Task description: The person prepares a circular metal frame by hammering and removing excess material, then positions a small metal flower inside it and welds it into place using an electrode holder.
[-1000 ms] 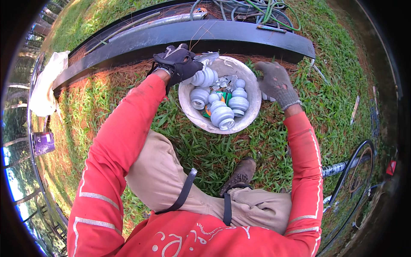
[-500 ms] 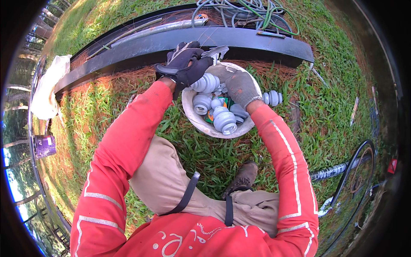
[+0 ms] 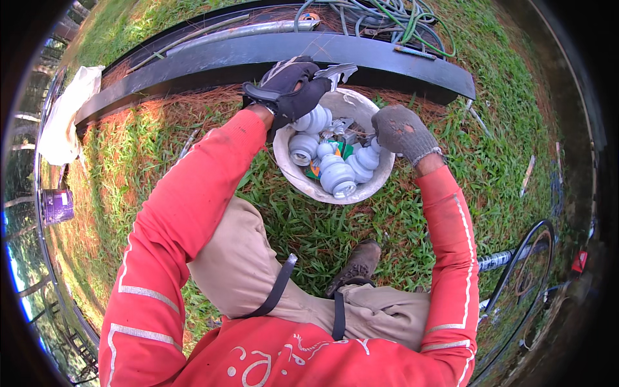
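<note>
A round whitish bucket stands on the grass before me. Inside it lie several ribbed light-grey insulators, with small metal pieces and green and orange scraps between them. Over its far left rim, my left hand, in a black glove, is closed on a grey metal bracket that sticks out to the right. One ribbed insulator shows just under that hand. By the right rim, my right hand, in a grey knit glove, is curled closed with the knuckles up; its fingertips and anything inside are hidden.
A long black metal beam lies behind the bucket, with a pipe and coiled cables beyond it. At left are a white sack and a purple bucket. A black hoop of tubing lies at right.
My right hand has come out of the bucket to its right rim and curled closed. The insulator outside the right rim no longer shows. My left hand still grips the bracket, shifted slightly right.
</note>
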The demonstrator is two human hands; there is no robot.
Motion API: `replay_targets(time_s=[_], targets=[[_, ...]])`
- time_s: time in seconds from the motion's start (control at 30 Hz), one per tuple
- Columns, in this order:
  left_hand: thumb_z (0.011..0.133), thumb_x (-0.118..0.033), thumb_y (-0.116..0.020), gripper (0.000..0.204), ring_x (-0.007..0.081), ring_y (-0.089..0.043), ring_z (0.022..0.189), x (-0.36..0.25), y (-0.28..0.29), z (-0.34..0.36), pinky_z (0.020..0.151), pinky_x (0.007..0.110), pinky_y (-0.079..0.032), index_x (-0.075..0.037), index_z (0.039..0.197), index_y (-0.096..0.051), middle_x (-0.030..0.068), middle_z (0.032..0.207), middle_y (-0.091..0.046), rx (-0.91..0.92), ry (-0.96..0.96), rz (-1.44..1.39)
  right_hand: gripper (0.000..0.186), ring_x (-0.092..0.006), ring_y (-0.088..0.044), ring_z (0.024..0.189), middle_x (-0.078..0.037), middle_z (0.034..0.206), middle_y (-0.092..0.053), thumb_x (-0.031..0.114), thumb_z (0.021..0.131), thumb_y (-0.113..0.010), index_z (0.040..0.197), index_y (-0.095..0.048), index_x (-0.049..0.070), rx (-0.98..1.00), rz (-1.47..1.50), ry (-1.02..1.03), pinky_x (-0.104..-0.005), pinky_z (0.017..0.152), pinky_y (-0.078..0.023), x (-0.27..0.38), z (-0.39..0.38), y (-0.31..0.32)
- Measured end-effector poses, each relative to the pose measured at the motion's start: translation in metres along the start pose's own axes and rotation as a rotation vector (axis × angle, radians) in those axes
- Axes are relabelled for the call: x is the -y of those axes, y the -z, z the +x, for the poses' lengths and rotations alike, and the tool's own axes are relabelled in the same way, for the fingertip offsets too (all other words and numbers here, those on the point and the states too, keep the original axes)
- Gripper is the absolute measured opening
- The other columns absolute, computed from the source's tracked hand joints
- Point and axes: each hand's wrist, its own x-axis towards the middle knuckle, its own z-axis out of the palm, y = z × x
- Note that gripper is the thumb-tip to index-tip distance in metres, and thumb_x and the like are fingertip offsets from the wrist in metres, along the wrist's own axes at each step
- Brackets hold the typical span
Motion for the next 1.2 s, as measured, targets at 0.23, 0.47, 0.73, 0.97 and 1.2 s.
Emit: replay_targets(time_s=[0.23,0.47,0.73,0.97,1.2], targets=[[0.105,-0.034,-0.067,0.035,0.0137,-0.067,0.083,-0.003,-0.01,0.001,0.076,0.031,-0.057,-0.005,0.122,-0.074,0.0039,0.101,-0.073,0.065,0.237,-0.422,0.019,-0.0416,-0.078,0.097,-0.018,0.101,-0.08,0.011,0.09,-0.071,0.103,-0.083,0.009,-0.274,0.345,-0.038,-0.0508,0.086,-0.063,-0.012,-0.029,0.035],[0.107,-0.033,-0.069,0.034,0.013,-0.071,0.077,-0.02,-0.004,0.004,0.065,0.03,-0.06,-0.007,0.129,-0.069,0.0061,0.105,-0.076,0.079,0.443,-0.731,0.03,-0.0336,-0.08,0.106,-0.019,0.115,-0.081,0.001,0.092,-0.073,0.12,-0.082,0.006,-0.462,0.85,-0.107,-0.042,0.095,-0.062,-0.024,-0.046,0.068],[0.107,-0.02,-0.073,0.035,0.0128,-0.07,0.073,-0.027,-0.008,0.003,0.056,0.028,-0.056,-0.004,0.136,-0.064,0.011,0.11,-0.077,0.318,0.432,-1.003,0.014,-0.0095,-0.07,0.088,-0.007,0.097,-0.079,0.003,0.094,-0.072,0.104,-0.079,-0.003,-0.349,1.306,-0.036,-0.0316,0.084,-0.06,-0.02,-0.05,0.08],[0.097,-0.02,-0.078,0.072,0.0389,-0.065,0.138,-0.006,-0.003,-0.005,0.118,0.044,-0.05,0.005,0.158,-0.05,0.0221,0.15,-0.063,0.301,-0.607,0.054,0.02,-0.0103,-0.073,0.089,-0.007,0.098,-0.082,0.006,0.09,-0.078,0.109,-0.081,0.0,-0.394,1.364,-0.127,-0.0325,0.084,-0.061,0.001,-0.038,0.086],[0.104,-0.015,-0.072,0.061,0.0236,-0.073,0.119,-0.055,0.005,-0.016,0.103,0.04,-0.061,0.001,0.16,-0.051,0.0139,0.143,-0.069,0.657,0.38,-1.171,0.028,-0.0109,-0.074,0.087,-0.008,0.1,-0.082,0.005,0.091,-0.08,0.118,-0.079,-0.004,-0.49,1.222,-0.173,-0.0309,0.079,-0.062,0.006,-0.025,0.059]])
